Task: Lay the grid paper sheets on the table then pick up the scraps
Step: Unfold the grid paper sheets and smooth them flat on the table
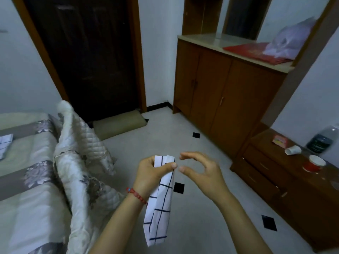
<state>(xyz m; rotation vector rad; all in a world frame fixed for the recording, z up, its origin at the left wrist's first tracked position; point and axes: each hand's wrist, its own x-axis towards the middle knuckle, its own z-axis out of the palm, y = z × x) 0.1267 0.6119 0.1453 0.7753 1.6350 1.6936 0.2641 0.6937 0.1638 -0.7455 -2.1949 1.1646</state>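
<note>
No legible text; label on dark bottle (322,140) too blurred to read.

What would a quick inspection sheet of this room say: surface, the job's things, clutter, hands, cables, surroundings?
Surface: low wooden drawer unit at right; no sheets laid on it.
Job's things: folded grid paper hangs from the left hand; another grid piece lies on the bed.
Clutter: red cup, tipped white cup, dark bottle, small pink packet.
Hands: left hand pinches the paper's top; right hand holds nothing, fingers loosely curved beside it.
Cables: nothing seen.
Surroundings: dark door, wooden cabinet, tiled floor.
</note>
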